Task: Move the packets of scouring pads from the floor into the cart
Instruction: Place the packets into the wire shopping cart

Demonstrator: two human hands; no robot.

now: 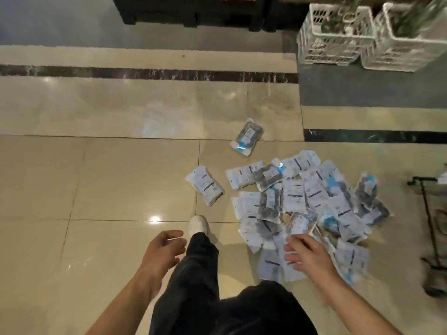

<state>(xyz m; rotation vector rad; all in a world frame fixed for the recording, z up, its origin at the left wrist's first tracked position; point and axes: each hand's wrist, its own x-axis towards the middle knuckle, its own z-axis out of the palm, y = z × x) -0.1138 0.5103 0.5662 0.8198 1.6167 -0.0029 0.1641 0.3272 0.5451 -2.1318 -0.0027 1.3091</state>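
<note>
Our right hand [305, 253] reaches with loose, empty fingers over the near edge of the packets [312, 204] heaped on the floor [116, 180]. Our left hand [162, 250] hangs empty, fingers relaxed. The cart [433, 238] waits at far right, presumably close for loading.

A big pile of packets [314, 209] is spread on the shiny floor [108, 180]. Two more packets are seen apart from the pile, one [205, 185] to its left and one [247, 137] above it. The right hand [307, 255] is held out over the near edge of the pile, fingers spread. The left hand [162, 250] is loosely curled and nothing is held in it. A white shoe [198, 224] is planted between the hands. A dark cart frame [430, 226] is seen at the right edge. White crates [338, 44] are stacked at the top right.
</note>
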